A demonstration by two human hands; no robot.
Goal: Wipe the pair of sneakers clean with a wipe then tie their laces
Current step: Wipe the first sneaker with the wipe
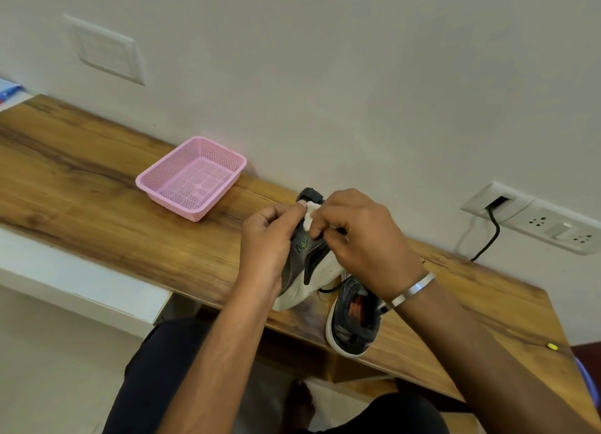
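A grey sneaker with a white sole [309, 264] lies tilted on its side on the wooden table [113, 212]. My left hand [266, 238] grips its upper from the left. My right hand [361, 235] pinches a small white wipe [311, 217] against the sneaker's top near the heel. The second grey sneaker [353, 323] stands upright at the table's front edge, partly under my right wrist, its opening facing up and a black lace trailing beside it.
A pink mesh basket [192, 176] sits on the table to the left, near the wall. A wall socket panel [533, 219] with a black cable plugged in is at the right. A small yellow object [552, 346] lies at the table's right edge.
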